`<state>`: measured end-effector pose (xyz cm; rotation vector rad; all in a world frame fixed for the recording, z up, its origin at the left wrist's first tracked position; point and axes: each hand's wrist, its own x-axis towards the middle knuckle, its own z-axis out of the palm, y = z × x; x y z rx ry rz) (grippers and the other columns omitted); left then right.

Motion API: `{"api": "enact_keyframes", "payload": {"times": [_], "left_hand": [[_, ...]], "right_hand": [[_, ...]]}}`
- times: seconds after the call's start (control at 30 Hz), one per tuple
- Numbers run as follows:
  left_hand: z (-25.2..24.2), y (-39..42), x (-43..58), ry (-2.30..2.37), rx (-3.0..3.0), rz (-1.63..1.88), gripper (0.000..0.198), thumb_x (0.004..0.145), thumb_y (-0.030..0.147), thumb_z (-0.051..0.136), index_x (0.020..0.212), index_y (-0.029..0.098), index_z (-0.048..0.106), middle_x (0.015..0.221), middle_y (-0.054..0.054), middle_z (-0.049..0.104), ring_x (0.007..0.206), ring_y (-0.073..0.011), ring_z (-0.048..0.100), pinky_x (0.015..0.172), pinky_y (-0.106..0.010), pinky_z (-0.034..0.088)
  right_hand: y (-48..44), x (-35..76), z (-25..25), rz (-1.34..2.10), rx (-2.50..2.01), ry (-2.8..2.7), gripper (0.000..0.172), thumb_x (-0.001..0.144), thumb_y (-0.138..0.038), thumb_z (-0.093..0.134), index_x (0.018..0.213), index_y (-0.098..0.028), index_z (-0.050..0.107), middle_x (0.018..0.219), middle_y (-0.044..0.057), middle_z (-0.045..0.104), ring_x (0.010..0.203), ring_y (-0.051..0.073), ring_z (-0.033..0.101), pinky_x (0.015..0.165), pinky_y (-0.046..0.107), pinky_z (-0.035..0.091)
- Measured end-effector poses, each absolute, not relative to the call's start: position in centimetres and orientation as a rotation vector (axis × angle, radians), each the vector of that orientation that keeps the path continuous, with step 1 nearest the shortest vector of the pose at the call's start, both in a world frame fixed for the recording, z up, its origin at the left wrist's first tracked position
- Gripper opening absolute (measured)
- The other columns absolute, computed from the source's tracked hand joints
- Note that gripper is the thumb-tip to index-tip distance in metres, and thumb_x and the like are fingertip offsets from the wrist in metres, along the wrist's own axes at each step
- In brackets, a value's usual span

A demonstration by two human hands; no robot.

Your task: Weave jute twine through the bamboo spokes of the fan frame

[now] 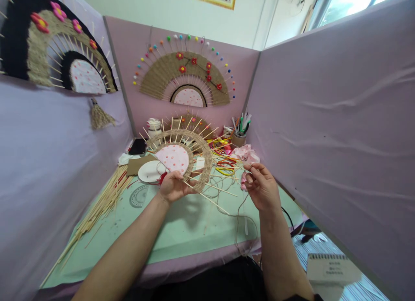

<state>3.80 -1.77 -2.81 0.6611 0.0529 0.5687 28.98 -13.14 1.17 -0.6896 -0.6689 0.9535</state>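
Note:
My left hand (pixel 177 186) grips the lower edge of a half-round fan frame (pixel 205 162) and holds it above the table. The frame has thin wooden sticks spreading outward, a woven band of brown twine across them, and a pink dotted fabric centre (pixel 175 157). To the right, my right hand (pixel 261 186) is raised apart from the frame, thumb and fingertips pinched on a strand of twine (pixel 238 214). That twine hangs below the hand and loops over the table's front edge. Part of its run between hand and frame is too thin to follow.
A bundle of wooden sticks (pixel 106 195) lies at the left beside a protractor (pixel 139 196). Behind the frame are a white oval plate (pixel 151 171), a phone (pixel 138 146), coloured pipe cleaners (pixel 225 164) and a tool cup (pixel 239 139). Partitions bearing finished fans (pixel 155 78) surround the table.

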Motion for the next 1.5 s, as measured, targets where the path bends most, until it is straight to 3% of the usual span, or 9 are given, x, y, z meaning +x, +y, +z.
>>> {"api": "enact_keyframes", "payload": {"times": [0.23, 0.4, 0.5, 0.7, 0.9, 1.13, 1.5], "left_hand": [[-2.9, -2.3, 3.8, 0.027, 0.742, 0.477, 0.058, 0.064, 0.015, 0.045, 0.120, 0.014, 0.059, 0.117, -0.013, 0.065, 0.089, -0.0282, 0.067, 0.077, -0.046, 0.052], [-3.1, -2.8, 4.4, 0.020, 0.784, 0.445, 0.067, 0.060, 0.013, 0.047, 0.126, 0.014, 0.056, 0.119, -0.015, 0.064, 0.095, -0.0315, 0.065, 0.079, -0.045, 0.050], [-3.0, -3.1, 4.7, 0.012, 0.792, 0.458, 0.065, 0.060, 0.013, 0.048, 0.124, 0.014, 0.057, 0.117, -0.015, 0.065, 0.095, -0.0310, 0.066, 0.079, -0.043, 0.050], [-2.5, -3.2, 4.5, -0.005, 0.791, 0.493, 0.058, 0.058, 0.013, 0.047, 0.114, 0.010, 0.062, 0.117, -0.015, 0.065, 0.093, -0.0294, 0.066, 0.078, -0.042, 0.051], [-2.8, -2.3, 3.7, 0.061, 0.858, 0.481, 0.064, 0.056, 0.013, 0.047, 0.118, 0.010, 0.059, 0.114, -0.015, 0.065, 0.094, -0.0298, 0.066, 0.072, -0.038, 0.054], [-2.4, -1.7, 2.7, 0.077, 0.927, 0.514, 0.067, 0.058, 0.010, 0.047, 0.124, 0.012, 0.057, 0.108, -0.015, 0.068, 0.097, -0.0295, 0.065, 0.061, -0.029, 0.055], [-1.8, -0.7, 0.2, 0.234, 0.979, 0.595, 0.070, 0.058, 0.010, 0.046, 0.127, 0.011, 0.055, 0.101, -0.016, 0.070, 0.096, -0.0334, 0.065, 0.064, -0.037, 0.057]], "right_hand": [[-12.3, 28.1, 0.2, 1.134, -0.675, -0.582, 0.021, 0.063, -0.014, 0.077, 0.078, -0.019, 0.063, 0.082, 0.001, 0.073, 0.043, 0.001, 0.048, 0.038, 0.008, 0.040], [-11.3, 26.4, -0.4, 1.327, -0.675, -0.451, 0.023, 0.062, -0.009, 0.077, 0.078, -0.018, 0.064, 0.085, 0.000, 0.073, 0.056, 0.006, 0.064, 0.042, 0.009, 0.048], [-11.0, 26.1, -0.5, 1.328, -0.664, -0.399, 0.021, 0.063, -0.009, 0.076, 0.077, -0.019, 0.063, 0.083, -0.001, 0.073, 0.057, 0.007, 0.066, 0.042, 0.010, 0.049], [-11.3, 26.7, -0.4, 1.280, -0.675, -0.429, 0.024, 0.062, -0.011, 0.077, 0.080, -0.020, 0.063, 0.082, -0.002, 0.072, 0.054, 0.005, 0.061, 0.045, 0.010, 0.050], [-11.4, 27.2, -0.7, 1.209, -0.689, -0.559, 0.026, 0.063, -0.019, 0.077, 0.080, -0.023, 0.058, 0.081, -0.005, 0.071, 0.043, 0.001, 0.043, 0.037, 0.010, 0.037], [-11.6, 27.8, -0.6, 1.148, -0.716, -0.520, 0.028, 0.059, -0.019, 0.078, 0.079, -0.022, 0.059, 0.081, -0.003, 0.071, 0.041, 0.001, 0.036, 0.036, 0.011, 0.031], [-12.1, 28.2, -0.4, 0.842, -0.771, -0.701, 0.020, 0.066, -0.024, 0.073, 0.080, -0.021, 0.058, 0.078, 0.000, 0.068, 0.040, 0.002, 0.034, 0.037, 0.016, 0.026]]}}
